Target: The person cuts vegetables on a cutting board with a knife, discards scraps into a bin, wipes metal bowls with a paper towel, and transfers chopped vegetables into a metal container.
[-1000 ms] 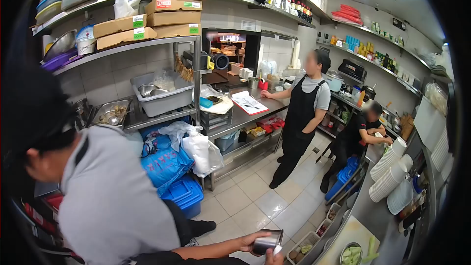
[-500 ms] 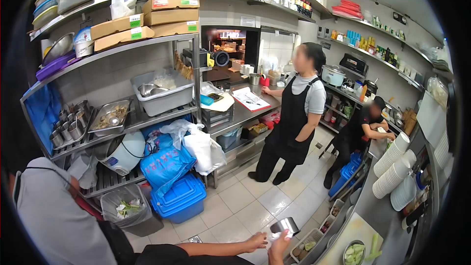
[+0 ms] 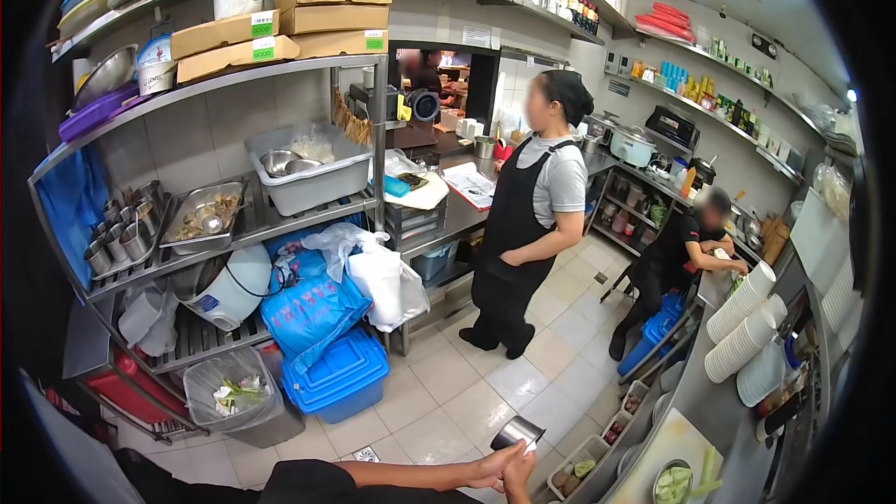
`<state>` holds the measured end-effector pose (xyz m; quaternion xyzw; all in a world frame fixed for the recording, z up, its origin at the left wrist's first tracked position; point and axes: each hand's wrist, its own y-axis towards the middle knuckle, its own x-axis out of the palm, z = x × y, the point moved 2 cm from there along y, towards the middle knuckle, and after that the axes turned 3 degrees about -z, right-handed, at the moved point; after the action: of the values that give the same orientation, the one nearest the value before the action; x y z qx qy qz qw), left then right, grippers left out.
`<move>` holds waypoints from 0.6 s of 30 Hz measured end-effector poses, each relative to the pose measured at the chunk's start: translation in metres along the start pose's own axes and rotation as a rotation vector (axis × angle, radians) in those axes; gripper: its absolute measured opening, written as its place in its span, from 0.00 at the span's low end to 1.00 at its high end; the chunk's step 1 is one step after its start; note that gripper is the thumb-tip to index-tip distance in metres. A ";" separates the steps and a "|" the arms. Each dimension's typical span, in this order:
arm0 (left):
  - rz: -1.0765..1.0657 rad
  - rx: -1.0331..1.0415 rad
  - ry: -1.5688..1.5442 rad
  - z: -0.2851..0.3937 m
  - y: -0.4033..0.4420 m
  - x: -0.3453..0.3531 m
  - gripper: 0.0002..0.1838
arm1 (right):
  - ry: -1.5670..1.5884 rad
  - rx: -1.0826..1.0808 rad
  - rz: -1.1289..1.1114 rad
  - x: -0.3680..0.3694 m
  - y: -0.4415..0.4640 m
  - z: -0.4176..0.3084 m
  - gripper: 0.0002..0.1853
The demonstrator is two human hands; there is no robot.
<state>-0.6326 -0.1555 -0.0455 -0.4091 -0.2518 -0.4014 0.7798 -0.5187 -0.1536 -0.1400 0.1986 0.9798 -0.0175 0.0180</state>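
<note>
A grey waste bin (image 3: 268,431) stands beside a blue lidded tub (image 3: 338,375). Rightward, the left hand (image 3: 487,472) meets the right hand (image 3: 518,474), touching; I cannot tell which one grips the metal cup (image 3: 516,432), tilted at their far side. Farther right, cut greens (image 3: 671,485) sit on a cutting board (image 3: 665,443).
</note>
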 end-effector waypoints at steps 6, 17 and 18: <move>-0.234 0.171 0.228 0.043 -0.041 0.007 0.34 | 0.393 0.070 0.071 -0.018 0.009 -0.004 0.17; 0.206 0.903 1.707 0.044 -0.080 -0.033 0.52 | 0.610 0.536 -0.136 0.011 -0.012 -0.029 0.17; 0.148 0.914 1.687 0.049 -0.085 -0.031 0.52 | 0.665 0.574 -0.185 0.014 -0.013 -0.033 0.17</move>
<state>-0.7236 -0.1309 -0.0041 0.3431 0.2863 -0.3763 0.8116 -0.5373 -0.1591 -0.1070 0.1021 0.9013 -0.2255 -0.3554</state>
